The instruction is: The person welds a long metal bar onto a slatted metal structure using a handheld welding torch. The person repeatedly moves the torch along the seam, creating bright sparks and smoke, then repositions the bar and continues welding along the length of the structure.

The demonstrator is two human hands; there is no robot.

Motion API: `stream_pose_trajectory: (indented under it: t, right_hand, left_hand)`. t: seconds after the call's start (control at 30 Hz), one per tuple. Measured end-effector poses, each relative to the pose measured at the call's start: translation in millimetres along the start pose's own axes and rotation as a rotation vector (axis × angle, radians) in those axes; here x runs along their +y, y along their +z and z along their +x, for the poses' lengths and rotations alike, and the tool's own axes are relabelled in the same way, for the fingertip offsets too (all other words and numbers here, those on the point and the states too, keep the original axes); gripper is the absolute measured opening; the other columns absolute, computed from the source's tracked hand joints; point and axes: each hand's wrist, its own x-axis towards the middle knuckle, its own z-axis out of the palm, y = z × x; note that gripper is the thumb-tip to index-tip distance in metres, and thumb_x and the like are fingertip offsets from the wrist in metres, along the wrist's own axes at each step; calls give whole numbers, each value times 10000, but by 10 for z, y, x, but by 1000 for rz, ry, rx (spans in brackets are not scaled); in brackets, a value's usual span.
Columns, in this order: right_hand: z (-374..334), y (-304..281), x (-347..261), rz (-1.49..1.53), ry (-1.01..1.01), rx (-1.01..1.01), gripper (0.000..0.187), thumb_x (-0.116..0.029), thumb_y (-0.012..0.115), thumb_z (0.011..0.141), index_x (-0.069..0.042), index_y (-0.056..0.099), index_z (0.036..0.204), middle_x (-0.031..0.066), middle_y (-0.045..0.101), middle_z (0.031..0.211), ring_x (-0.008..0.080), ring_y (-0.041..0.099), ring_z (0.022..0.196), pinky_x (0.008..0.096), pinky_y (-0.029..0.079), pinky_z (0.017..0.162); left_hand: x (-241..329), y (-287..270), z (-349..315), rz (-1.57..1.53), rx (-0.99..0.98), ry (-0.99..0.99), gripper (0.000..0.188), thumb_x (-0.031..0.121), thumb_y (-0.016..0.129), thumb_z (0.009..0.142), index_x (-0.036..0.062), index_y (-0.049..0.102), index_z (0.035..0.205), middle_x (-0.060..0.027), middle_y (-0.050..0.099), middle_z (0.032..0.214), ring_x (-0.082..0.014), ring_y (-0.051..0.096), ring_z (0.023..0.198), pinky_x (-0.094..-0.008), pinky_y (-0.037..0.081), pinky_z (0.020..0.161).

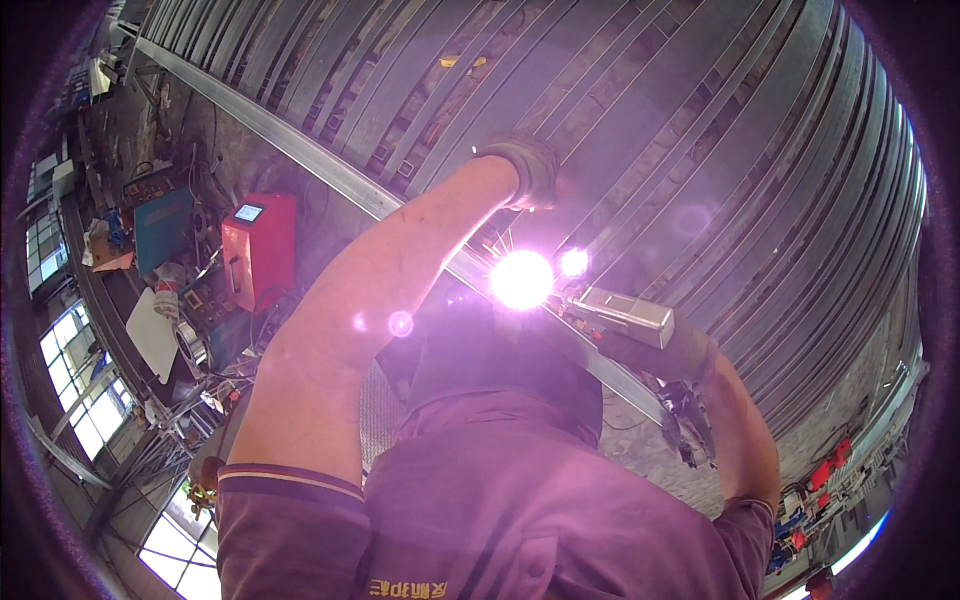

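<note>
A glaring white-violet welding arc [521,279] burns at the long metal rail [330,176], with sparks rising from it. My right hand [665,352], gloved, is wrapped round a boxy metallic welding torch [628,314] just right of the arc; the torch's tip is lost in the glare. Beyond the arc, my left hand [532,172] in a dark glove rests over the flat metal bars [620,150], close to the rail. Its fingers point down and right, washed out by light, so their grip is unclear.
Rows of long bars with narrow gaps fan out across the far and right side. At the left stand a red machine [260,250] with a small screen, a teal panel [163,232] and a wire spool [190,345]. Red-handled tools [828,468] lie at the right edge.
</note>
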Motion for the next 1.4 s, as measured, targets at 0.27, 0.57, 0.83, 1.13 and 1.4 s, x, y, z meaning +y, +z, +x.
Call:
stream_pose_trajectory:
  t: [0.27, 0.57, 0.83, 1.13, 1.4]
  right_hand:
    - [-6, 22, 0, 12, 22, 11, 498, -363, 818, 954, -83, 697, 1347, 64, 782, 1102, 144, 699, 966, 332, 581, 851]
    - [-231, -26, 28, 29, -10, 9, 501, -384, 816, 959, -75, 701, 1337, 57, 771, 1067, 143, 697, 942, 332, 583, 824]
    - [-536, 1, -490, 63, -102, 121, 467, -276, 822, 963, -42, 682, 1342, 77, 769, 1077, 157, 702, 977, 340, 585, 857]
    - [267, 79, -969, 104, -15, 60, 459, -276, 826, 956, -44, 696, 1329, 101, 773, 1202, 163, 694, 1088, 326, 542, 976]
    - [491, 111, -822, 122, -64, 8, 452, -254, 817, 963, -45, 690, 1343, 107, 752, 1261, 174, 683, 1105, 331, 540, 998]
  left_hand:
    - [-14, 14, -79, -19, 93, 71, 414, 347, 616, 987, 23, 778, 1188, -185, 772, 1098, -355, 750, 1047, -515, 578, 920]
    - [-95, 226, 193, 7, 112, 84, 483, 438, 620, 983, 39, 759, 1217, -186, 759, 1193, -370, 736, 1090, -504, 559, 966]
    - [-421, -36, -68, -118, 349, 26, 467, 449, 597, 999, 55, 774, 1176, -195, 752, 1234, -371, 728, 1141, -508, 564, 963]
    - [-491, 109, 114, -1, 345, 65, 328, 275, 640, 916, 63, 805, 1103, -215, 779, 1124, -384, 758, 1051, -512, 582, 880]
    - [-450, 195, 196, -157, 435, 41, 344, 328, 700, 871, 76, 808, 1079, -202, 782, 1064, -383, 757, 987, -501, 589, 838]
